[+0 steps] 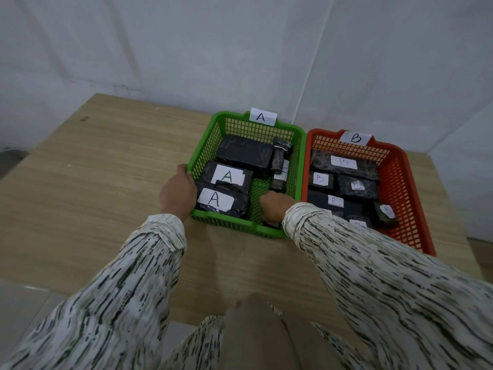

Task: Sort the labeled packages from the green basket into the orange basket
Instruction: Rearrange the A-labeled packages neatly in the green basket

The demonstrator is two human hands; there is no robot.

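The green basket [301,145], tagged A, holds several black wrapped packages. Two of them, at the near left, show A labels [228,175] [215,200]. A large unlabeled-side package [244,156] lies at the back, with small ones [279,180] at the right. My left hand [178,192] grips the basket's left rim. My right hand [274,206] reaches down into the near right corner, closed on a small black package [271,224] that it mostly hides. The orange basket [400,177], tagged B, holds several B-labeled packages [344,162].
Both baskets stand side by side on a wooden table [106,182] against a white wall. The table's left part is bare wood. The orange basket reaches near the table's right edge.
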